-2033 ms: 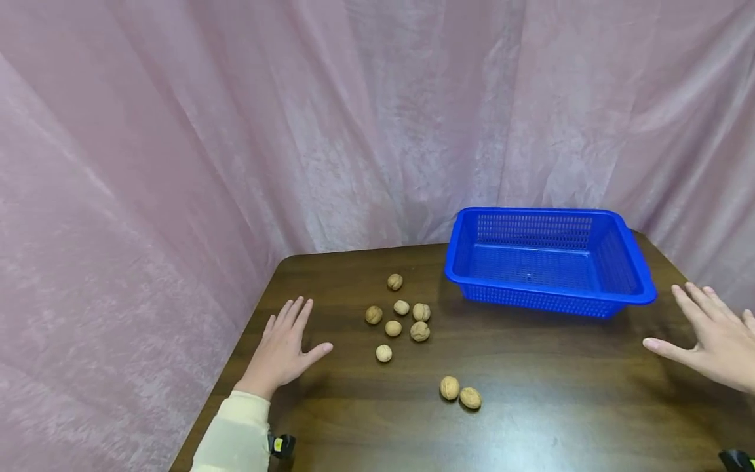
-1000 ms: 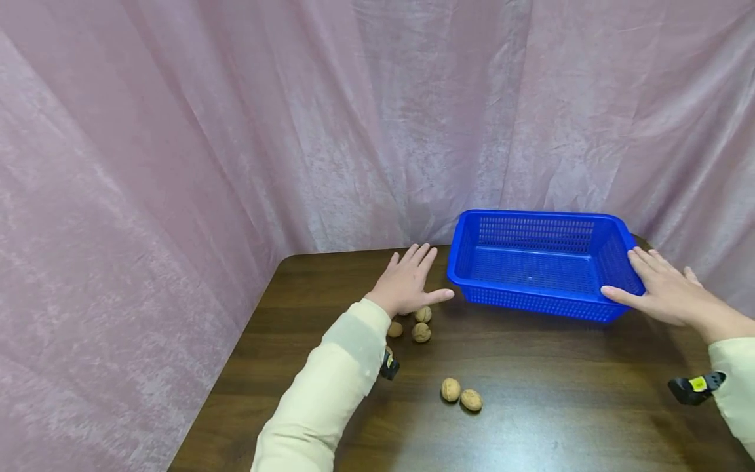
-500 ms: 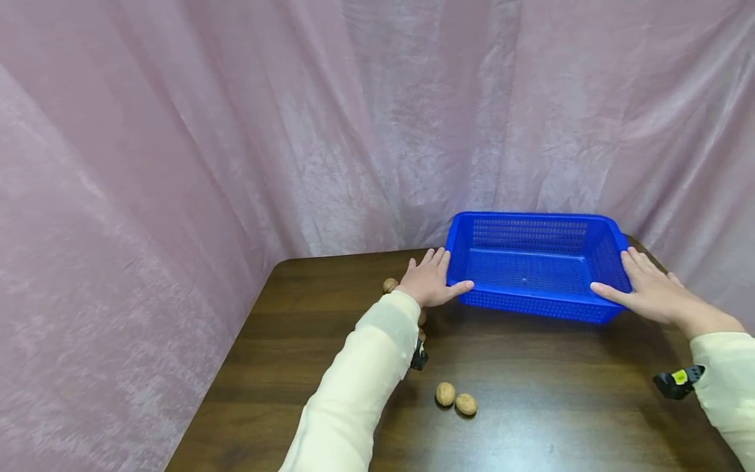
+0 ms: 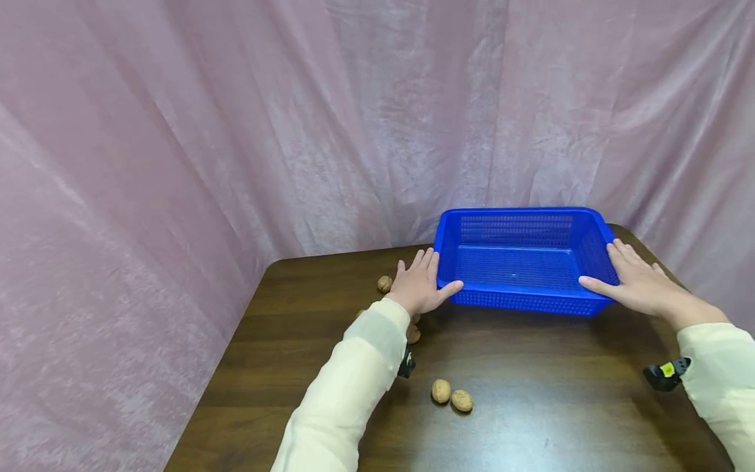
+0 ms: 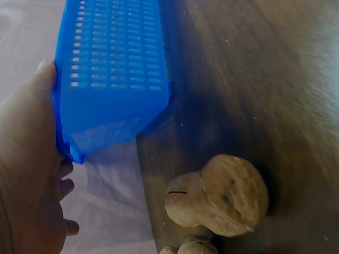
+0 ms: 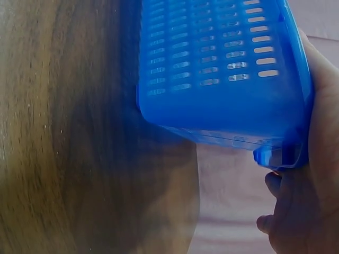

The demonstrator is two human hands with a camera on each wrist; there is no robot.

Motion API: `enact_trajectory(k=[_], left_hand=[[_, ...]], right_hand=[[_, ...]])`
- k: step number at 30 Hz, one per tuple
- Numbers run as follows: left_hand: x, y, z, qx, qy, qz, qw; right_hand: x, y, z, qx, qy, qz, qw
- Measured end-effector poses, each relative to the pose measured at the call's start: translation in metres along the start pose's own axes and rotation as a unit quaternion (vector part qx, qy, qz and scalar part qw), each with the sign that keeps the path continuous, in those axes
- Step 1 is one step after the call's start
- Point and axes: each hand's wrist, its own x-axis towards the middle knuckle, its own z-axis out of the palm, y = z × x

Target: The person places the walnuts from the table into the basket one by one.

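A blue plastic basket (image 4: 513, 298) with slotted walls stands near the back edge of the table. My left hand (image 4: 415, 282) holds its left end, thumb over the front rim and fingers along the outside of the side rim. At the other end my right hand (image 4: 639, 282) holds the basket the same way. In the left wrist view the fingertips show past the rim, below the left hand (image 5: 26, 159). Under my left arm lie several walnuts, partly hidden; one walnut (image 4: 385, 284) shows beside the hand. Large in the left wrist view is another walnut (image 5: 235, 193).
Two walnuts (image 4: 462, 400) lie close together on the front middle of the brown wooden table (image 4: 531, 367). A pink velvet curtain (image 4: 377, 118) hangs right behind the table and along its left side. Black wrist cameras (image 4: 666, 375) hang under both sleeves.
My left hand has moved right and forward from the table's left side, past the walnuts, to the basket. The right hand has come leftward onto the basket's right end. The view has shifted slightly.
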Motion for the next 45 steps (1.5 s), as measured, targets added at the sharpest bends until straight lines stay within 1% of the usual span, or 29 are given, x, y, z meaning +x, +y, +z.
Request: enact_trajectory(k=[6, 11, 14, 19, 24, 31, 38, 45], left_hand=[[-0.019, -0.002, 0.0, 0.012, 0.015, -0.013, 0.9997], [-0.037, 0.001, 0.005, 0.011, 0.022, -0.028, 0.9993], [-0.047, 0.004, 0.007, 0.016, 0.037, -0.03, 0.9987], [-0.063, 0.007, 0.009, 0.013, 0.063, -0.03, 0.9974], [-0.079, 0.006, 0.011, 0.007, 0.072, -0.028, 0.997], [-0.102, 0.006, 0.013, -0.006, 0.096, -0.03, 0.995], [-0.12, 0.005, 0.012, 0.007, 0.105, -0.029, 0.994], [-0.135, 0.001, 0.013, -0.007, 0.112, -0.029, 0.9932]], right_hand=[[0.005, -0.006, 0.003, 0.006, 0.0, -0.013, 1.0], [0.0, -0.01, 0.006, 0.009, 0.0, -0.026, 1.0], [-0.004, -0.012, 0.007, 0.007, 0.004, -0.031, 0.999], [-0.011, -0.015, 0.01, 0.008, 0.011, -0.039, 0.999], [-0.019, -0.019, 0.016, 0.006, 0.018, -0.05, 0.999], [-0.033, -0.026, 0.021, 0.008, 0.021, -0.063, 0.998], [-0.044, -0.034, 0.026, 0.008, 0.027, -0.073, 0.997], [-0.053, -0.042, 0.032, 0.0, 0.033, -0.081, 0.996]])
